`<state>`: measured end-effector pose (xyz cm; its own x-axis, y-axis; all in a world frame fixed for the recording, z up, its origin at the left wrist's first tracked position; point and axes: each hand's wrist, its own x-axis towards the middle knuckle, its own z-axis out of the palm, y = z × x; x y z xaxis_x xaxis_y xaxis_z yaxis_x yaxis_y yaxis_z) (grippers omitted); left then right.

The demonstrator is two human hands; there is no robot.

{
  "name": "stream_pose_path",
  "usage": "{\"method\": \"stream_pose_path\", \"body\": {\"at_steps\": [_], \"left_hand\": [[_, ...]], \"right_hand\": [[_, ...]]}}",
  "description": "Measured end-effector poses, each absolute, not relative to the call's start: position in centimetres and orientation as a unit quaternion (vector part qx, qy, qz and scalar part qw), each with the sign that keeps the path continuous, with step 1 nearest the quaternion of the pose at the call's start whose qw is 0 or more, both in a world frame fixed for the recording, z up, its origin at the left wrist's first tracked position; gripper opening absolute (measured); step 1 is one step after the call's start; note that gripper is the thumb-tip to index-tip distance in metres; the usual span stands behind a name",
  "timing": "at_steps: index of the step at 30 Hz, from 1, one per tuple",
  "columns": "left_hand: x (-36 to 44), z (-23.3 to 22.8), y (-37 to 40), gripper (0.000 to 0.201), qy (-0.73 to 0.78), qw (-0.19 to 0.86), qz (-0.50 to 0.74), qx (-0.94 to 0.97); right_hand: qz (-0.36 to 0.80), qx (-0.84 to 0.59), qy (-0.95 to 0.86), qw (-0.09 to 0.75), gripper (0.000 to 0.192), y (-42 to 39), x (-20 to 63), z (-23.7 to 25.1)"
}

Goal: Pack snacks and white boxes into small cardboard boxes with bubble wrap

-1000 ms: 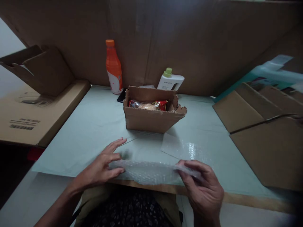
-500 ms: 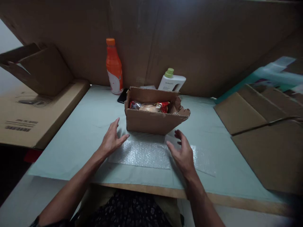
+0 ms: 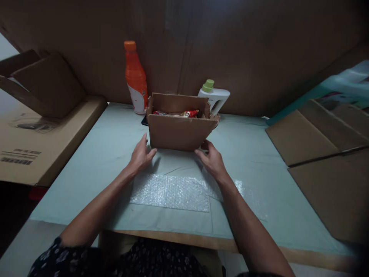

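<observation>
An open brown cardboard box (image 3: 177,132) with torn, uneven top edges stands in front of me. Inside it, partly hidden by the front wall, lies a shiny red-and-clear packet (image 3: 190,114). My left hand (image 3: 141,156) is at the box's lower left corner, thumb in front and fingers along the side. At the lower right corner, my right hand (image 3: 212,157) has its thumb by the front and its fingers partly hidden behind the edge. Between my forearms, a strip of bubble wrap (image 3: 173,192) lies flat, its right part passing under my right arm.
Behind the box stand an orange bottle (image 3: 135,77) and a white bottle with a green cap (image 3: 220,95). A dark phone-like object (image 3: 144,121) shows beside the box. Cardboard boxes flank the table, on the left (image 3: 43,154) and right (image 3: 328,184).
Both hands have moved forward to the box's lower corners. The box has shifted away from me, and less of the packet shows over its front wall.
</observation>
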<state>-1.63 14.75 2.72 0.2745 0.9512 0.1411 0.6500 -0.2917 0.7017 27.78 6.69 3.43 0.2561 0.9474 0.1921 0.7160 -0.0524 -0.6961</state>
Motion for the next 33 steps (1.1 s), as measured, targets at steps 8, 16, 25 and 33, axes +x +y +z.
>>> {"method": "stream_pose_path", "body": {"at_steps": [8, 16, 25, 33], "left_hand": [[-8.5, 1.8, 5.8, 0.017, 0.517, 0.165, 0.063, 0.838], [-2.8, 5.8, 10.0, 0.016, 0.436, 0.049, 0.116, 0.891], [3.9, 3.4, 8.6, 0.051, 0.39, 0.023, 0.163, 0.906], [1.2, 0.3, 4.3, 0.063, 0.288, 0.164, 0.079, 0.94]], "right_hand": [[0.009, -0.638, -0.745, 0.194, 0.014, -4.1, 25.5, 2.2], [0.194, -0.645, -0.64, 0.369, 0.051, -11.4, 17.6, 2.6], [0.007, -0.767, -0.563, 0.307, 0.044, -15.9, 25.2, 1.7], [-0.001, -0.894, -0.397, 0.209, 0.092, -10.4, 36.7, 1.2]]}}
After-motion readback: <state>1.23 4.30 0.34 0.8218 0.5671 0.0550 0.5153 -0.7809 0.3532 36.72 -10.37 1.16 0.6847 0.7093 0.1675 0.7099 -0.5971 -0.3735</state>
